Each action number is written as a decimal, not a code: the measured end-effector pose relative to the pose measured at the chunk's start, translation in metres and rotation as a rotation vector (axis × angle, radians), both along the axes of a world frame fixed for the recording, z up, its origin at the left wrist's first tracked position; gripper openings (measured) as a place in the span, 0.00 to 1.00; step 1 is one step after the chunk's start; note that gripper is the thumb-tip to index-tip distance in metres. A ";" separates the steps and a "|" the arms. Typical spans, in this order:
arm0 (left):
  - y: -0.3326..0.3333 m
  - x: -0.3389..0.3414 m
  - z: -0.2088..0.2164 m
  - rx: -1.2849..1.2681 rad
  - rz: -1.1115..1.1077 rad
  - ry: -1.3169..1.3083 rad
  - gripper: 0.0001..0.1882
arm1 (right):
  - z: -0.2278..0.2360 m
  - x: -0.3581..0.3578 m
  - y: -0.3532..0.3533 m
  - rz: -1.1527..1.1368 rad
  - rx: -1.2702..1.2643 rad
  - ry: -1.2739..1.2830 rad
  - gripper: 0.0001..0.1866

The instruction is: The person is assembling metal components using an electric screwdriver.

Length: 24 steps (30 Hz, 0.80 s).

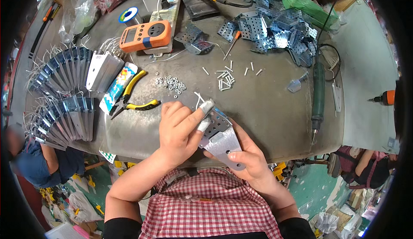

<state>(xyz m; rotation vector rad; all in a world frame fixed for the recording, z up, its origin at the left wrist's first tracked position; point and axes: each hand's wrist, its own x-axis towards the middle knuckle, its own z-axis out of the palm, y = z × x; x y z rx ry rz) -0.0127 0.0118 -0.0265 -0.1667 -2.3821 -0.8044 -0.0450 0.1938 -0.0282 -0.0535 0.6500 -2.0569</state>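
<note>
In front of my apron is a silver metal bracket with a perforated plate at its upper end, held tilted above the table's front edge. My right hand grips its lower right side, thumb on the face and fingers behind. At the perforated end, my left hand closes its fingers on the piece; light wrapping covers some fingertips. A short white wire sticks up beside them. Further up lie loose nuts and a cluster of screws. Yellow-handled pliers rest left of my left hand.
Finished-looking metal strips with wires fan out at left. An orange meter sits on a power strip, near a solder spool. Perforated plates pile up at back right. A green electric screwdriver hangs at right. People sit on both sides.
</note>
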 end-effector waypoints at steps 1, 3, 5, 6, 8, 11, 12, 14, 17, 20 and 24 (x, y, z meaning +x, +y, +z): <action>0.000 0.001 -0.001 -0.002 0.005 0.003 0.17 | 0.000 -0.001 -0.001 0.005 -0.002 0.003 0.40; 0.000 0.003 -0.006 0.182 0.045 -0.098 0.18 | -0.001 -0.002 -0.001 0.018 0.042 0.071 0.40; -0.001 0.003 -0.008 0.139 0.034 -0.072 0.19 | 0.000 0.001 -0.002 0.011 0.032 0.058 0.40; -0.002 0.003 -0.008 0.095 0.024 -0.049 0.20 | 0.000 0.002 -0.002 0.005 0.019 0.042 0.40; -0.010 -0.001 -0.005 0.070 -0.026 -0.071 0.20 | -0.001 0.001 0.001 0.025 0.019 0.030 0.40; -0.010 -0.005 -0.002 -0.048 -0.053 -0.022 0.21 | -0.007 -0.001 0.000 0.031 -0.030 0.014 0.40; -0.008 -0.005 0.000 -0.139 -0.029 0.050 0.21 | -0.008 -0.001 -0.001 0.015 -0.078 0.012 0.39; -0.006 -0.008 0.002 -0.196 -0.015 0.044 0.22 | -0.007 0.002 -0.007 -0.047 -0.034 0.070 0.38; 0.005 -0.003 -0.009 0.106 0.187 -0.006 0.18 | -0.017 0.007 -0.005 -0.174 0.301 0.480 0.35; 0.024 0.006 -0.001 0.448 -0.043 -0.425 0.10 | -0.012 0.011 -0.010 -0.251 0.758 1.196 0.33; 0.015 0.007 -0.009 0.708 -0.114 -0.586 0.07 | -0.010 -0.022 0.011 -0.084 0.803 1.507 0.32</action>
